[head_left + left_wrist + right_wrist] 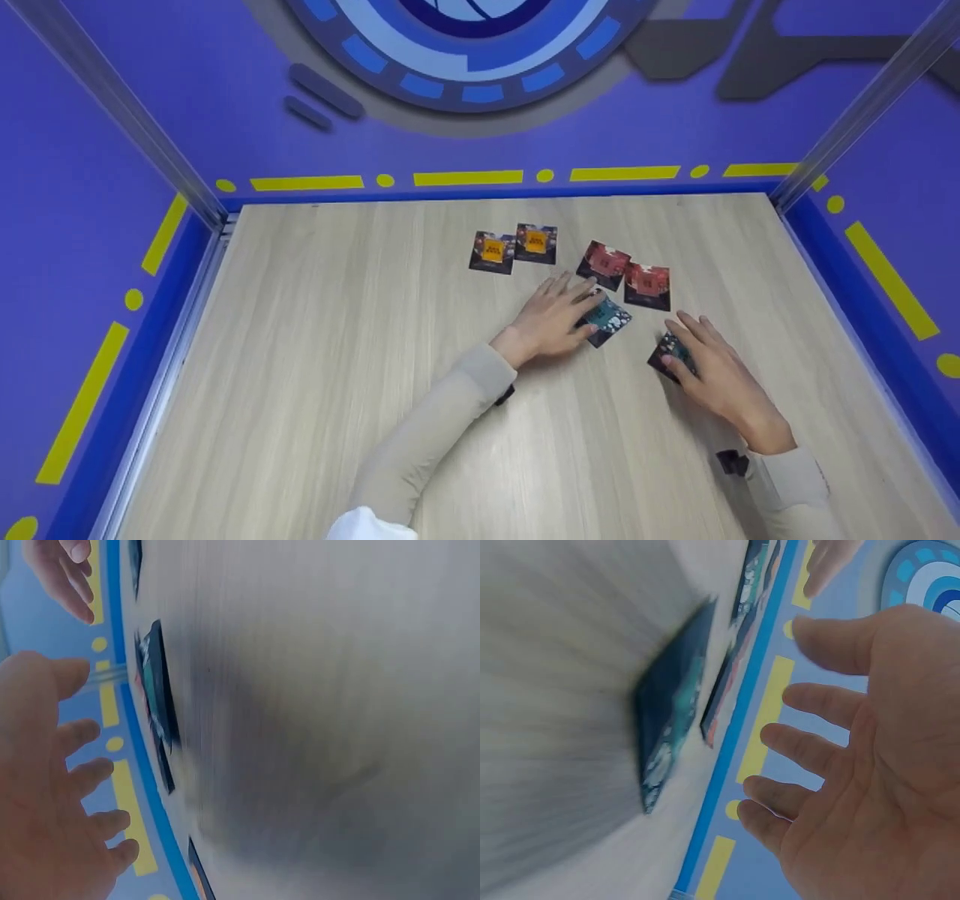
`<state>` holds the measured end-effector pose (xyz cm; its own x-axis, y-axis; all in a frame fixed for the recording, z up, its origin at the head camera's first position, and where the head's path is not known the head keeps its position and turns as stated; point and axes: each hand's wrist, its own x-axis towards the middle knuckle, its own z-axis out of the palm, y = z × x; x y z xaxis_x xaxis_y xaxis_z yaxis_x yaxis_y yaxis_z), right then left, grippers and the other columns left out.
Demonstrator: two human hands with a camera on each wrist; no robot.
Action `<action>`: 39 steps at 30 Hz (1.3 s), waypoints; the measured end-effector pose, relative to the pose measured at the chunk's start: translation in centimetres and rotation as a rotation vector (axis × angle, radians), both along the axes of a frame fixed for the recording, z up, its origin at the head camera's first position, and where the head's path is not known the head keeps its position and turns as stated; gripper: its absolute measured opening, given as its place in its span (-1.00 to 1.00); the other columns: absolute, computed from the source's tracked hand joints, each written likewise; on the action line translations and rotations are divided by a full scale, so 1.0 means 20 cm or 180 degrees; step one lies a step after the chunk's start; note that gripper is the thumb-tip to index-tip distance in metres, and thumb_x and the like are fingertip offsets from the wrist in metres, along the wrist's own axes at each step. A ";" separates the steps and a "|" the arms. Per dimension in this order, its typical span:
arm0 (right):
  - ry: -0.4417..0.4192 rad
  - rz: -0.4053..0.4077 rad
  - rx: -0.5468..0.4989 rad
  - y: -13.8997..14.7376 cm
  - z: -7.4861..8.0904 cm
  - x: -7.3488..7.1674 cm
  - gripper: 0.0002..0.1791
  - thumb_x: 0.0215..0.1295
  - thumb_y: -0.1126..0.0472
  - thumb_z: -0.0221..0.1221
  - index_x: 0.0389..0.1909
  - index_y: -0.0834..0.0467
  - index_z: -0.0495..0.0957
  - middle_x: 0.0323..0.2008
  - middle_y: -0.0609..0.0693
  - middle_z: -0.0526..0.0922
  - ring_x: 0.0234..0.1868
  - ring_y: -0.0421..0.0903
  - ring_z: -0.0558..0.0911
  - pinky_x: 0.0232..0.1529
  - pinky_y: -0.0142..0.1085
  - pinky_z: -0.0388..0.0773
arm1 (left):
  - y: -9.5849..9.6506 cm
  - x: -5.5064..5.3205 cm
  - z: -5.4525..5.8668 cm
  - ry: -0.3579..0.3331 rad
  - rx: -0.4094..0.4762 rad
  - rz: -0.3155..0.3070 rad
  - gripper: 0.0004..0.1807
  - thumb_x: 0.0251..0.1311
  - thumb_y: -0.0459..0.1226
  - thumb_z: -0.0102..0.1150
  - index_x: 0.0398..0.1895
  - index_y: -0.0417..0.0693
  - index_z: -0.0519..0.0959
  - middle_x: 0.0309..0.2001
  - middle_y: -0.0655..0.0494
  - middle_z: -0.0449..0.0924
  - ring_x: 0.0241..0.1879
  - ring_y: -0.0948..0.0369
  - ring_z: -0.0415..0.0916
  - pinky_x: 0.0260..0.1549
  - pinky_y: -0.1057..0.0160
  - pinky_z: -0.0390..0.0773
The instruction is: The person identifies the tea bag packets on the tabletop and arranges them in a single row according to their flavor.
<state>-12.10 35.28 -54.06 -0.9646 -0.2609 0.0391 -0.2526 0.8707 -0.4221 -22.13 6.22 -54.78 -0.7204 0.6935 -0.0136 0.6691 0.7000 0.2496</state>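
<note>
My left hand [553,315], fingers spread, is over the left edge of a small square packet [609,321] in dark and teal, partly covering it in the head view. In the left wrist view this hand's fingers [90,776] are apart with nothing between them. My right hand [724,379] hovers over a second dark-and-teal packet [667,352] and hides its right side. The right wrist view shows that packet [676,701] lying on the table below the loosely bent fingers [802,750], which hold nothing.
Two red packets [604,264] lie just beyond the left teal one, side by side. Farther left and back are two dark packets with orange centres [493,251]. The wood-grain table [300,337] ends at purple walls [450,150] with yellow marks.
</note>
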 end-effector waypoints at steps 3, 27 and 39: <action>0.0028 0.0074 0.0014 0.00 -0.03 0.02 -0.39 0.57 0.21 0.22 0.53 0.31 0.38 0.57 0.43 0.26 0.55 0.61 0.16 0.48 0.52 0.18 | 0.06 0.00 -0.01 0.0033 -0.0125 -0.0050 -0.37 0.67 0.06 -0.15 0.72 0.24 0.19 0.74 0.10 0.04 0.71 -0.16 -0.05 0.70 -0.15 0.04; -0.0017 0.0106 0.0165 0.01 -0.07 0.02 -0.52 0.33 0.57 0.16 0.29 0.43 0.60 0.44 0.43 0.46 0.42 0.49 0.47 0.33 0.34 0.51 | 0.24 0.04 -0.07 0.0286 -0.0852 -0.0156 -0.34 0.56 -0.14 0.04 0.69 0.15 0.26 0.68 0.13 0.20 0.68 0.04 0.10 0.66 0.18 0.18; -0.0155 -0.0057 0.0251 -0.02 -0.07 0.02 -0.49 0.31 0.59 0.14 0.30 0.42 0.59 0.45 0.43 0.45 0.45 0.50 0.43 0.37 0.34 0.48 | 0.22 0.10 -0.06 0.0383 -0.0927 -0.0140 -0.41 0.61 -0.22 -0.12 0.66 -0.04 0.29 0.65 -0.02 0.24 0.65 0.06 0.17 0.66 0.27 0.13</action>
<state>-11.79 34.88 -55.47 -0.9694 -0.2439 -0.0280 -0.2174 0.9059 -0.3635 -20.19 10.63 -55.95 -0.6983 0.7035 -0.1326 0.7129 0.7001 -0.0400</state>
